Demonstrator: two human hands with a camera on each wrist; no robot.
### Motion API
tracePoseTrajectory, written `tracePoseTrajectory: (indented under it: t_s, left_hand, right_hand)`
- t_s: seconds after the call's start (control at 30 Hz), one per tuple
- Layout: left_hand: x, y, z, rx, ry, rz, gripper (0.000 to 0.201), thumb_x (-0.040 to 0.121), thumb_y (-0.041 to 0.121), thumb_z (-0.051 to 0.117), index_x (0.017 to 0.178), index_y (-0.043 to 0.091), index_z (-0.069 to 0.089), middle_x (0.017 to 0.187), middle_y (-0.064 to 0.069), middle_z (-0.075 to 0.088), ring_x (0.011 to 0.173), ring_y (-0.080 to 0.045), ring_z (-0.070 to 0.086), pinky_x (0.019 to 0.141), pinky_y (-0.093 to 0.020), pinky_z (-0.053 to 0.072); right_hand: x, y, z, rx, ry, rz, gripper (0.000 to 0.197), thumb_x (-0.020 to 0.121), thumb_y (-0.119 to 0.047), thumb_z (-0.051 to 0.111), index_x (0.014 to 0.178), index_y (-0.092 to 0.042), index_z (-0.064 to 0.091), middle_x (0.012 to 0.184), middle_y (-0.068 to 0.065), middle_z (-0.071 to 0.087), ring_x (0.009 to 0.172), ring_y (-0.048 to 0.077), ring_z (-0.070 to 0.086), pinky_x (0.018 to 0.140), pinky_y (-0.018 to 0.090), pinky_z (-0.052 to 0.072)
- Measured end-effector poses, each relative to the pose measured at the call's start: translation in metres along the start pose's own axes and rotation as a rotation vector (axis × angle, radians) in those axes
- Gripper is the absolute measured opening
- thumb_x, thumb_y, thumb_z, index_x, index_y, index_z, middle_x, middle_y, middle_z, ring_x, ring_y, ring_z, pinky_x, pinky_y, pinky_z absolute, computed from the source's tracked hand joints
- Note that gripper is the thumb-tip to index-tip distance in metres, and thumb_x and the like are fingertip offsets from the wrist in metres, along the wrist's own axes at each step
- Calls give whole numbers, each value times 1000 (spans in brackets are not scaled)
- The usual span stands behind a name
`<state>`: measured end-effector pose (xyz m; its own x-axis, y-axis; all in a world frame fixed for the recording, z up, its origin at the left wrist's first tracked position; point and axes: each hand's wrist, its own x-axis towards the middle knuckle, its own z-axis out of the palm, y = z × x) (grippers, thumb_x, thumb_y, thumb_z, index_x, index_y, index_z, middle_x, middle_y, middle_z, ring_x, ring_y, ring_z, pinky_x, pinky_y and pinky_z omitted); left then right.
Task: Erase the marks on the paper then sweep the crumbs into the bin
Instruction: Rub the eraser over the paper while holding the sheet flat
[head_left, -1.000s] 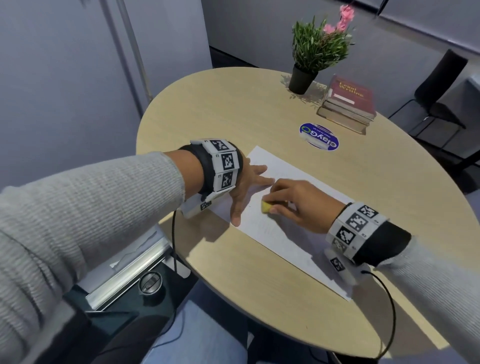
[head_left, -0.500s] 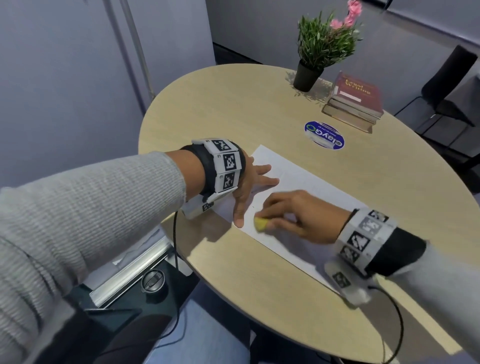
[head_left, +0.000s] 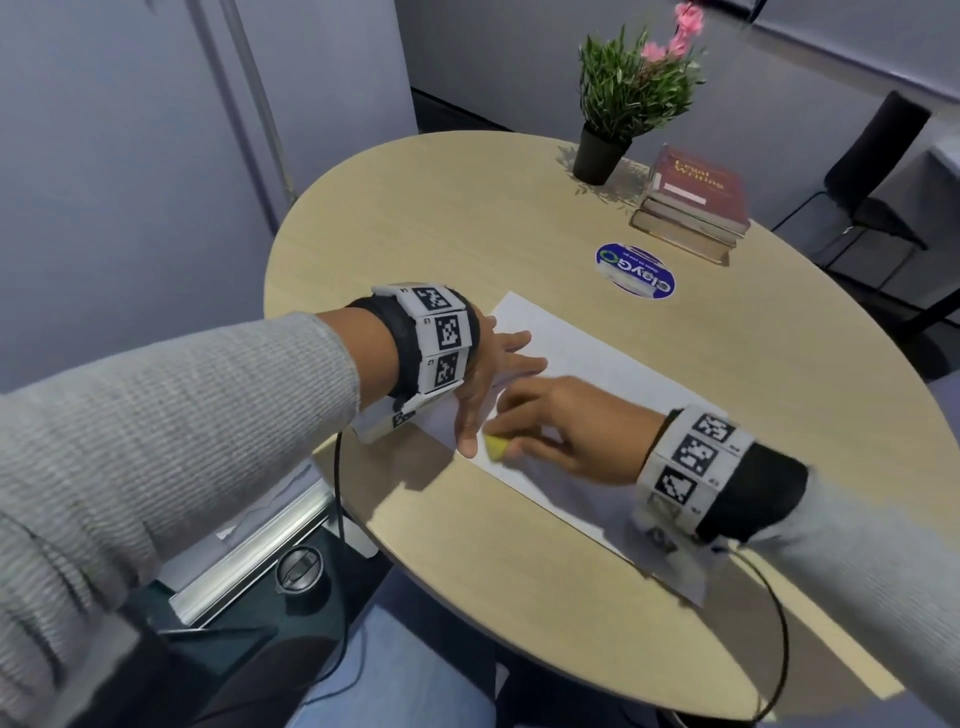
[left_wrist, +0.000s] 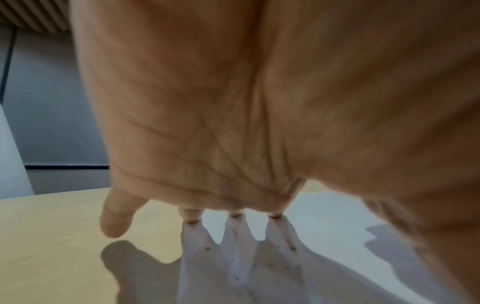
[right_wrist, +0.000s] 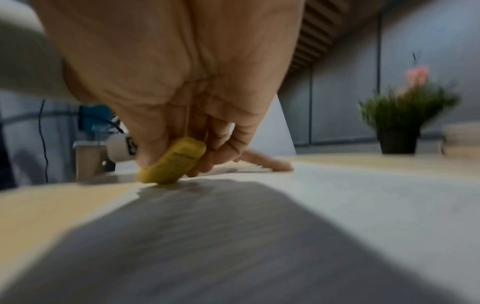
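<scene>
erasing step: right hand (head_left: 566, 431) pinches the eraser (head_left: 496, 448) on the paper (head_left: 597, 364), left hand (head_left: 488, 374) flat, fingers straight, pinning it; next, likely firm short rubs.

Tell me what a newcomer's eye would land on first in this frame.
The small yellow eraser, pinched by the right hand and pressed on the white paper sheet near its front edge. Beside it, the left hand lies flat, fingers spread on the sheet. Farther back stands a pink-flowered green plant in a black pot.
</scene>
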<state>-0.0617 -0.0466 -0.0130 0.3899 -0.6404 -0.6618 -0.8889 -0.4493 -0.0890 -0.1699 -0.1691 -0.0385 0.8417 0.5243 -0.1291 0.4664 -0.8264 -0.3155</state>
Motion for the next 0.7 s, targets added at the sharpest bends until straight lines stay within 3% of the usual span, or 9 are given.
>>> tracePoseTrajectory:
  t_s: [0.07,0.2,0.3,0.37,0.5,0.63,0.7]
  left_hand:
    - [0,1,0,6,-3,10,132,65,58,79,147,39,-21,156,5,-28,146,-31,-17,115,-55,1]
    - [-7,3,-4,-22,20,36,130,67,53,80,145,45,-23,157,2,-26,146,-30,-16,113,-57,3]
    - [1,1,-1,5,2,-10,130,66,57,79,148,39,-20,157,4,-28,146,-31,-17,114,-55,2]
    - [3,1,1,15,-2,-6,131,65,59,79,149,37,-20,157,5,-28,146,-31,-18,115,-55,1]
    - [3,1,0,11,11,-15,133,63,60,79,148,39,-21,157,6,-28,146,-30,-17,115,-55,2]
    - [4,-1,3,11,26,-8,132,64,59,80,149,38,-19,157,6,-26,146,-31,-16,115,-56,3]
    - [3,0,3,5,29,-4,133,63,58,80,149,38,-19,157,6,-26,146,-30,-16,114,-56,4]
  right_hand:
    - [-1,-1,0,34,-36,-2,24,90,-26,54,106,-17,69,104,4,63,88,17,59,79,28,45]
    - [-5,27,-16,-25,100,202,23,90,-22,56,107,-16,69,102,6,63,88,20,59,80,36,47]
    - [-12,1,2,19,-7,25,25,90,-28,51,106,-19,69,99,2,61,83,16,58,79,30,46]
    - [-15,-2,3,67,-45,19,28,91,-29,48,109,-19,67,100,2,61,84,13,57,79,23,43]
    - [-16,23,-10,36,129,167,25,91,-27,50,102,-19,71,97,0,63,78,4,51,79,29,47]
    - [-19,-4,7,85,-24,7,27,92,-30,48,107,-21,68,98,-1,60,81,7,55,78,15,41]
    - [-19,7,1,90,11,77,27,92,-33,49,107,-23,69,97,-2,61,76,0,52,74,7,36]
